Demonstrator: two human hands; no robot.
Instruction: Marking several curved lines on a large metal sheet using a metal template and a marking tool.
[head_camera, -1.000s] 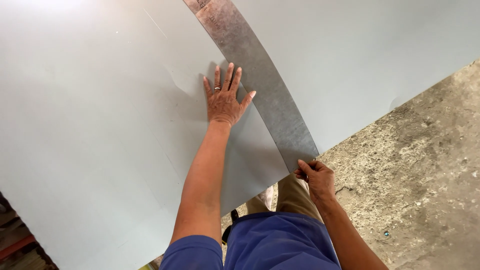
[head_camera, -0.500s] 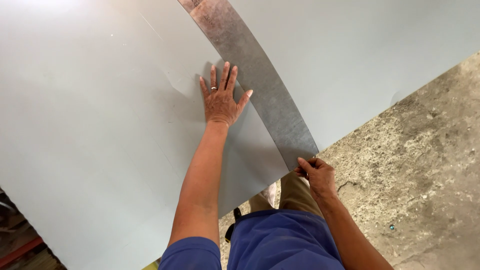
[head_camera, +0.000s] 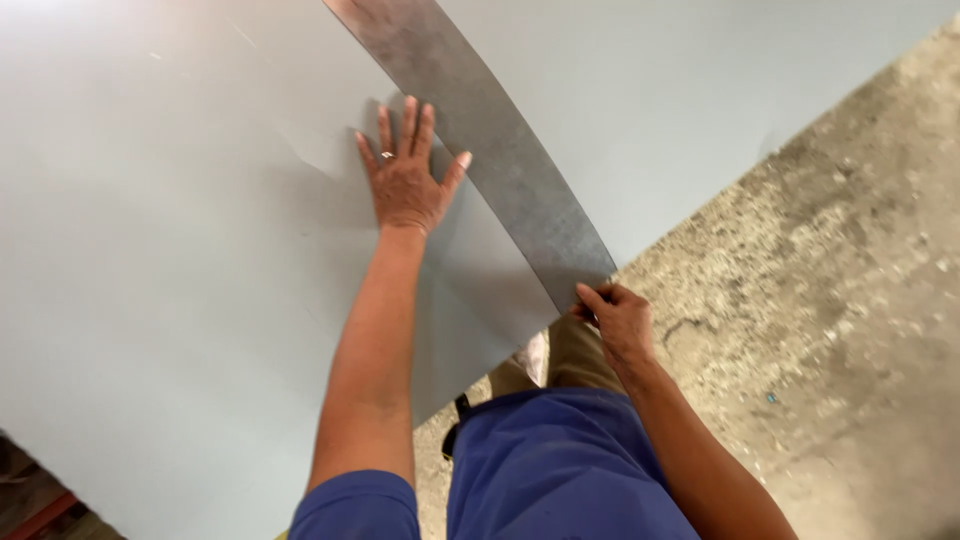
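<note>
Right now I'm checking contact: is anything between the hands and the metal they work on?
Nothing visible. The left hand lies flat, fingers spread, directly on the grey sheet, beside the dark metal strip. The right hand has its grip on the strip's near end, at the sheet's edge.

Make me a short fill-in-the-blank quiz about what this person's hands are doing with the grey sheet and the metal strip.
1. The left hand lies ____ with fingers spread on the large pale grey sheet.
2. The right hand grips the near ____ of the long, dark, curved metal strip.
3. A ring shows on a finger of the ____ hand.
4. Beside the sheet, the rough ground under the person is made of ____.

Missing words: flat; end; left; concrete
</note>
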